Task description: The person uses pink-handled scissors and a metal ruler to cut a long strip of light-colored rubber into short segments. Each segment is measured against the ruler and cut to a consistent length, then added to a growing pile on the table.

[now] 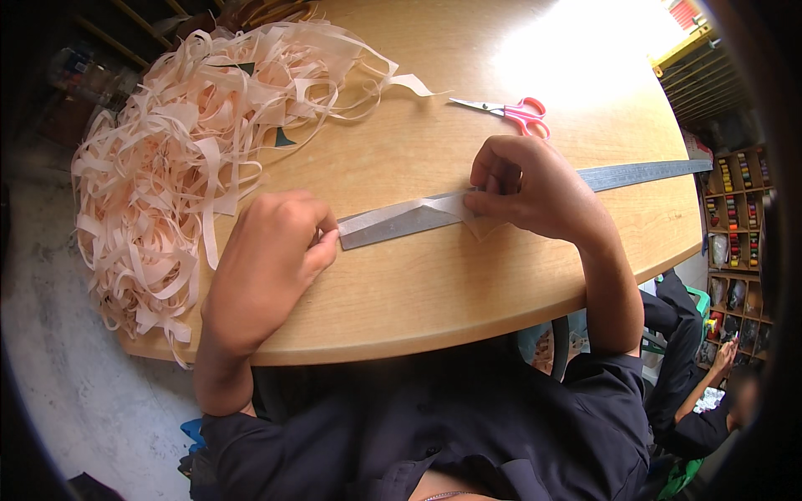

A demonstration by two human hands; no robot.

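A pale peach fabric strip (380, 217) stretches between my two hands along a long metal ruler (405, 225) that lies across the table. My left hand (269, 263) is closed in a pinch on the strip's left end, beside the ruler's tip. My right hand (535, 188) pinches the strip further right, thumb against fingers, above the ruler. A folded corner of the strip hangs below the right fingertips. Past the right wrist, the ruler runs on to the table's right edge. Scissors (525, 115) with pink-red handles lie just beyond my right hand, blades pointing left.
A big tangled heap of pale peach strips (167, 167) covers the table's left side, with small dark green scraps (285, 138) beside it. The wooden table (401, 309) has a curved near edge. At right, a seated person (706, 409) is near shelves (739, 217) of colored spools.
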